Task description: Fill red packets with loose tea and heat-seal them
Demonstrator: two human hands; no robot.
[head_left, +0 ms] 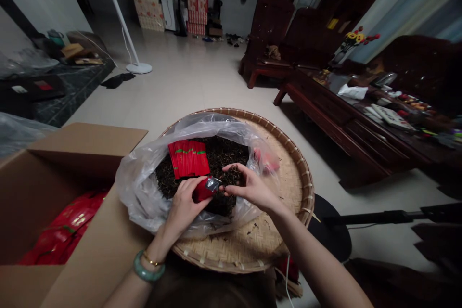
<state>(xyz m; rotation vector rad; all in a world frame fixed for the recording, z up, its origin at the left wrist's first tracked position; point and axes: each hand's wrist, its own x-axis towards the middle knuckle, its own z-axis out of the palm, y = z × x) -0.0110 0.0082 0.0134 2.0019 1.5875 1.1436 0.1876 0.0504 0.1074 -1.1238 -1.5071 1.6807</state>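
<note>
My left hand (186,198), closed around a small red packet (202,189), tilts its silvery open mouth to the right. Right at that mouth, my right hand (250,186) has its fingers curled round a clump of dark, twisted dried leaves (234,176) that look like tea. Under both hands spreads a clear plastic bag (135,190), rolled open, with a heap of the same loose tea leaves (227,150) in it. A row of flat red packets (188,159) lies on the heap, left of centre. The bag rests on a round woven bamboo tray (305,173).
An open cardboard box (104,134) at the left holds several red packets (68,226). Something pink-red (266,160) shows by the bag's right edge. A black round stand base (334,231) is beside the tray. A dark wooden table (332,120) stands at the right, a white fan (124,33) farther back.
</note>
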